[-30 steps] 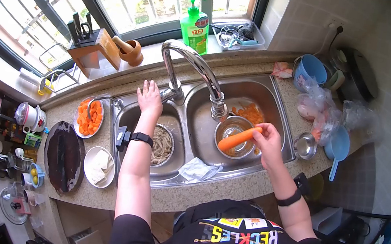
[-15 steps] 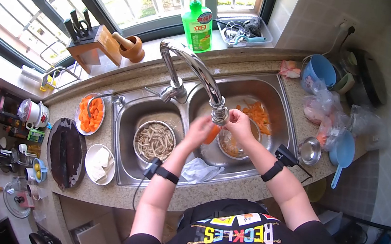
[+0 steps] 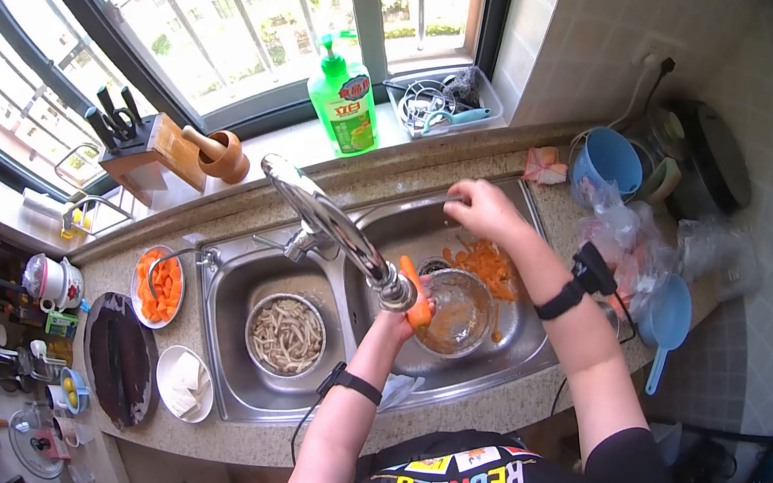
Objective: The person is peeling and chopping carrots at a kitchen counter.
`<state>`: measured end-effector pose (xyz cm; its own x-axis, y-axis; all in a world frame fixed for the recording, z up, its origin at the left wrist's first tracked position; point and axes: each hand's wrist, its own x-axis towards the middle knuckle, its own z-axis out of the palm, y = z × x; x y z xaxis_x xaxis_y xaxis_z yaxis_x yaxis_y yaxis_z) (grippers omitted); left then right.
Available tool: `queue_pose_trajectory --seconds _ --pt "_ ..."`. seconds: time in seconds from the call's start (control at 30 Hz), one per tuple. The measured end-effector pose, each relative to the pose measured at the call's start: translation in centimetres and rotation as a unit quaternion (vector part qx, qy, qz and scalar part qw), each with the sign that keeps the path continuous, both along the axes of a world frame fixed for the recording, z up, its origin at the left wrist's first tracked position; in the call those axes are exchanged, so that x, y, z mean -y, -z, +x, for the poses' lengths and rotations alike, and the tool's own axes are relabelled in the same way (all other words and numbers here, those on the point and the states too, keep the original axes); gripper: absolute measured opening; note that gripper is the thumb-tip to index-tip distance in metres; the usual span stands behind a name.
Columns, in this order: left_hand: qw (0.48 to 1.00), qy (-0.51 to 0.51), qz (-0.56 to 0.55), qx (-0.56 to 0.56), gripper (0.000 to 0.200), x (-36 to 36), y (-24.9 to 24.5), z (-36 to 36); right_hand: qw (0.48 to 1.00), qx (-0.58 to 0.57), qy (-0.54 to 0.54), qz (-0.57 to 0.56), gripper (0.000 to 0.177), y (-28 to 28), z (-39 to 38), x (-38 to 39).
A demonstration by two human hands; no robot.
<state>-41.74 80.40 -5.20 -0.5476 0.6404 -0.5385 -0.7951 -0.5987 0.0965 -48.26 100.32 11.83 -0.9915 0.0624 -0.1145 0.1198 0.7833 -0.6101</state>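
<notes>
The long orange carrot (image 3: 419,310) is held in the left hand (image 3: 394,325) near the curved chrome faucet (image 3: 345,229) and should be gripped securely; whether the right hand (image 3: 488,210) is empty cannot be told.

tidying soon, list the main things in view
long tapered carrot: 1, orange, left hand
double metal sink: 1, silver, centre
curved metal faucet: 1, silver, above sink
round metal bowls: 2, silver, one per basin
thin peelings: uncounted, orange, right basin
sliced strips: uncounted, pale, left bowl
oval plate of carrot chunks: 1, white, left counter
round dish with blocks: 1, white, left counter
large oval slab: 1, dark, left counter
plastic pump bottle: 1, green, windowsill
wooden knife block: 1, brown, windowsill
left hand: 1, bare, holding carrot
right hand: 1, bare, near right basin
</notes>
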Motion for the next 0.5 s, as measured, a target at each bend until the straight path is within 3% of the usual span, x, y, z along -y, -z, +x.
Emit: queue_pose_trajectory --seconds 0.1,0.17,0.27,0.3,0.37,0.5 --pt "0.998 -0.05 -0.032 0.001 0.04 -0.4 -1.8 -0.2 0.991 -0.087 0.041 0.091 0.027 -0.9 -4.9 -2.0" --pt "0.997 -0.075 0.005 0.01 0.037 -0.3 -1.5 -0.1 0.982 -0.106 0.08 0.137 0.024 -1.1 -7.7 -2.8" --pt "0.996 -0.068 -0.024 -0.055 0.032 -0.1 -1.0 0.7 0.967 -0.088 0.102 0.214 0.026 -0.3 -11.0 -3.9" --pt "0.998 -0.05 -0.041 0.006 0.032 0.2 -0.5 1.0 0.967 -0.09 0.103 0.214 0.026 -0.1 -11.9 -4.1" --pt "0.998 -0.037 0.028 0.041 0.032 0.5 -0.2 1.2 0.958 -0.08 0.11 0.253 0.03 0.3 -13.1 -4.1" --pt "0.998 -0.008 0.05 0.035 0.032 0.7 -0.8 1.6 0.955 -0.024 0.101 0.277 0.027 0.6 -15.5 -4.4"
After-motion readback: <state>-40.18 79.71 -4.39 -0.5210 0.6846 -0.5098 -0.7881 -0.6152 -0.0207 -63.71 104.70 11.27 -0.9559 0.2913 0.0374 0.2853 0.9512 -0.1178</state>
